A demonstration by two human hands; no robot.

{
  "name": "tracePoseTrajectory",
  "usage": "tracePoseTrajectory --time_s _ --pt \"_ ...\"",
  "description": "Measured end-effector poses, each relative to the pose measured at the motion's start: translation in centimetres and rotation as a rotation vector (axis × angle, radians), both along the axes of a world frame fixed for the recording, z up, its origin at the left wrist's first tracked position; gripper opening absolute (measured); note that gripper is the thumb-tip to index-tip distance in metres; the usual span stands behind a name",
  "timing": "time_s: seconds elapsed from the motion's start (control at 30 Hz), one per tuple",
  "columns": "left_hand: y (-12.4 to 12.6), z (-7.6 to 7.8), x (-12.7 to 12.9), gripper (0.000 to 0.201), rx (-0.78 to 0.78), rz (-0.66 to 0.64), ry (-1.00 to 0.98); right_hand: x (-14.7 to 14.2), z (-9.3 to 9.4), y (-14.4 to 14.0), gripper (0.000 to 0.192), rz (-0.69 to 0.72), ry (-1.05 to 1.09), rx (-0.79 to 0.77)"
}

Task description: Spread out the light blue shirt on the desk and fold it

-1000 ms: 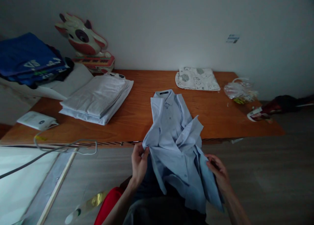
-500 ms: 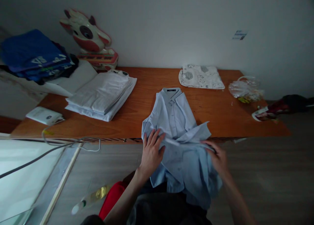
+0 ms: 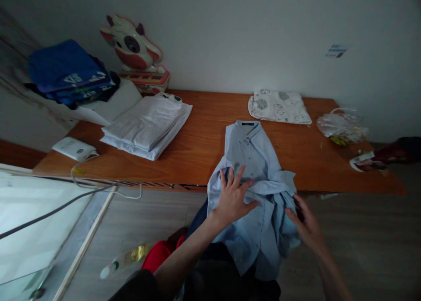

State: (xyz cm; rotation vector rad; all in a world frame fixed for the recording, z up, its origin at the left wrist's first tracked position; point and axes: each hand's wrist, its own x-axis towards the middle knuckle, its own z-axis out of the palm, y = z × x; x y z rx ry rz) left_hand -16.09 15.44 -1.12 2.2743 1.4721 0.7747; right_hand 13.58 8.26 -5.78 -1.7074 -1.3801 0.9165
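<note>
A light blue collared shirt lies on the wooden table, collar toward the wall, its lower part hanging over the front edge onto my lap. My left hand presses flat on the shirt at the table edge, fingers spread. My right hand is at the shirt's right side below the edge, fingers touching the bunched fabric; whether it grips the cloth is unclear.
A stack of folded white shirts lies left of the blue one. Blue clothes and a cow-shaped toy sit at the back left. A patterned folded cloth and a plastic bag are at the right. A cable hangs off the front left.
My left hand let go of the shirt's left edge and went flat onto the fabric at the table edge. My right hand stayed by the shirt's right side. The view shifted left.
</note>
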Motion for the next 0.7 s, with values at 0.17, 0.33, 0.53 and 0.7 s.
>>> tracePoseTrajectory --time_s 0.17,0.33,0.53,0.7 --pt "3.2 -0.3 -1.4 0.009 -0.125 0.094 -0.300 -1.4 2.4 1.5 0.089 0.037 0.066 0.043" --pt "10.5 -0.3 -10.7 0.027 -0.058 0.478 -0.997 1.9 1.9 1.4 0.073 -0.193 0.161 0.117" --pt "13.1 -1.4 -22.2 0.040 -0.005 0.594 -0.728 2.8 1.7 1.0 0.056 0.019 -0.056 -0.031" --pt "13.9 -1.9 -24.6 0.037 -0.146 0.535 -1.191 0.4 2.8 7.8 0.083 -0.051 -0.236 0.209"
